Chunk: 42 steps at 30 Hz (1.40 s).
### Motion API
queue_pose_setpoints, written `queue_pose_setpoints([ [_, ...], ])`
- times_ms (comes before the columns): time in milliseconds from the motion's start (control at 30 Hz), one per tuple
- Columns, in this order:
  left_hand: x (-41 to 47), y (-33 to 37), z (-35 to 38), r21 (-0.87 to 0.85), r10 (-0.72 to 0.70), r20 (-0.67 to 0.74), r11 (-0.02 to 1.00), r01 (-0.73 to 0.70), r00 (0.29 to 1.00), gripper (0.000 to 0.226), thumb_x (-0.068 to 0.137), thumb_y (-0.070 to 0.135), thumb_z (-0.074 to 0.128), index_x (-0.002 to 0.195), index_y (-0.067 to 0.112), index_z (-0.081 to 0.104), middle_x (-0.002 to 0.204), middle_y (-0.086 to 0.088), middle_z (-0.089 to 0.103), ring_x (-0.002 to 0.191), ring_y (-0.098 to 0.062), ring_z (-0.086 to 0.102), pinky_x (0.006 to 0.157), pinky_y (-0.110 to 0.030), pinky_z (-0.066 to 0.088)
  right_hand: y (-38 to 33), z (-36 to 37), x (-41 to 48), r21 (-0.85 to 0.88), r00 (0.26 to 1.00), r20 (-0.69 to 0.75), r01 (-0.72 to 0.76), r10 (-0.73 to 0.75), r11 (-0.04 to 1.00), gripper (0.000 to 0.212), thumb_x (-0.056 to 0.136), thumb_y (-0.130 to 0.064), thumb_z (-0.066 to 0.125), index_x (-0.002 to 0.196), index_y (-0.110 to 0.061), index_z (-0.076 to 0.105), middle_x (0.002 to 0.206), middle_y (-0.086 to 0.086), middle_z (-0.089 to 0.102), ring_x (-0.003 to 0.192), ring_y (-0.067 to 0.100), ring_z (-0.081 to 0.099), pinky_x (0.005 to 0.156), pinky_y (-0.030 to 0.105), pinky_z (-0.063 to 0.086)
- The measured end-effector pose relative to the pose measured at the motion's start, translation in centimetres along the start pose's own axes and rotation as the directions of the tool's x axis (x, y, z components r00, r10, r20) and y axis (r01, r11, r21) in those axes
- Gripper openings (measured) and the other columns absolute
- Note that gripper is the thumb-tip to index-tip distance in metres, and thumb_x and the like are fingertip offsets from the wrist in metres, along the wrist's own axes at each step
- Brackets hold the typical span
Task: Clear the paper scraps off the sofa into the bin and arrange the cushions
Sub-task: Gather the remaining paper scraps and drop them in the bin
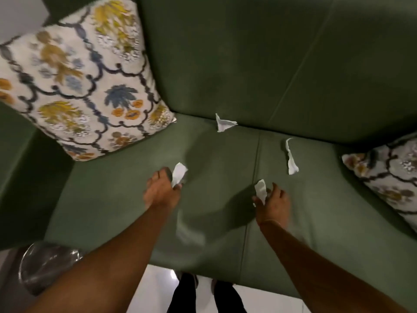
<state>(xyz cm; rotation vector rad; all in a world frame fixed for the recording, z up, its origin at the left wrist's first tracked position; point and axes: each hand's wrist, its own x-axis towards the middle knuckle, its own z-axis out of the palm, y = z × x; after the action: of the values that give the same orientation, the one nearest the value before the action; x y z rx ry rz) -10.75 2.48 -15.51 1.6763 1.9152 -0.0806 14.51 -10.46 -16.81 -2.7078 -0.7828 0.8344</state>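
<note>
Over the green sofa seat (pixel 126 199), my left hand (pixel 161 190) pinches a white paper scrap (pixel 179 173) between its fingers. My right hand (pixel 274 201) grips a second white scrap (pixel 261 190). Two more scraps lie loose on the seat: a crumpled one (pixel 223 124) at the foot of the backrest and a long torn strip (pixel 291 160) to the right. A floral cushion (pixel 74 80) leans in the sofa's left corner. Another floral cushion (pixel 388 177) lies at the right edge, partly cut off.
A bin with a clear plastic liner (pixel 48 265) stands on the floor at the lower left, beside the sofa's front edge. My legs (pixel 203 294) stand on white floor tiles close to the sofa front.
</note>
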Motion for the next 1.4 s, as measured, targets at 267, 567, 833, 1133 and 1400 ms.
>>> queue_pose_setpoints([
  [267, 2.1, -0.2, 3.3, 0.219, 0.000, -0.049, 0.976, 0.011, 0.999, 0.033, 0.088, 0.032, 0.057, 0.115, 0.013, 0.059, 0.120, -0.016, 0.059, 0.113, -0.038, 0.054, 0.089, -0.048, 0.046, 2.0, 3.3, 1.4, -0.002, 1.000, -0.013, -0.025, 0.025, 1.000, 0.023, 0.092, -0.026, 0.057, 0.113, -0.019, 0.063, 0.119, 0.004, 0.052, 0.100, 0.024, 0.059, 0.085, 0.039, 0.054],
  [567, 7.1, 8.3, 3.1, 0.109, 0.307, -0.021, 0.947, -0.303, 0.952, 0.010, 0.076, 0.036, 0.075, 0.086, 0.033, 0.077, 0.143, -0.007, 0.051, 0.127, -0.033, 0.050, 0.099, -0.043, 0.047, 2.2, -2.7, 7.5, -0.111, 0.971, -0.207, 0.096, -0.117, 0.989, 0.027, 0.088, -0.035, 0.060, 0.113, -0.030, 0.070, 0.133, 0.004, 0.059, 0.121, 0.030, 0.049, 0.097, 0.044, 0.042],
  [833, 12.0, 18.5, 4.9, 0.067, 0.205, -0.043, 0.977, -0.202, 0.978, 0.023, 0.078, 0.037, 0.072, 0.093, 0.022, 0.077, 0.135, -0.017, 0.051, 0.126, -0.038, 0.043, 0.101, -0.046, 0.043, 0.4, -4.8, 14.9, -0.127, 0.989, -0.111, 0.080, -0.094, 0.989, 0.023, 0.088, -0.032, 0.063, 0.108, -0.031, 0.073, 0.144, 0.004, 0.046, 0.130, 0.030, 0.043, 0.101, 0.044, 0.042],
  [1133, 13.8, 20.2, 6.6, -0.255, -0.028, -0.167, 0.967, -0.016, 0.986, 0.034, 0.079, 0.037, 0.069, 0.103, 0.013, 0.076, 0.109, -0.018, 0.072, 0.105, -0.038, 0.064, 0.091, -0.038, 0.051, 1.9, -3.5, 15.4, -0.027, 0.981, -0.100, 0.162, -0.164, 0.986, 0.027, 0.088, -0.012, 0.061, 0.085, -0.034, 0.076, 0.090, -0.003, 0.061, 0.083, 0.019, 0.064, 0.077, 0.035, 0.056],
  [1400, 9.3, 16.8, 4.7, -0.331, -0.022, -0.085, 0.944, -0.008, 0.996, 0.029, 0.075, 0.037, 0.075, 0.098, 0.019, 0.078, 0.103, -0.017, 0.075, 0.098, -0.036, 0.068, 0.082, -0.036, 0.051, 1.1, -3.6, 10.7, 0.232, 0.999, -0.032, 0.030, -0.024, 0.972, 0.029, 0.084, -0.008, 0.062, 0.087, -0.031, 0.079, 0.076, -0.003, 0.076, 0.073, 0.010, 0.069, 0.076, 0.022, 0.052],
])
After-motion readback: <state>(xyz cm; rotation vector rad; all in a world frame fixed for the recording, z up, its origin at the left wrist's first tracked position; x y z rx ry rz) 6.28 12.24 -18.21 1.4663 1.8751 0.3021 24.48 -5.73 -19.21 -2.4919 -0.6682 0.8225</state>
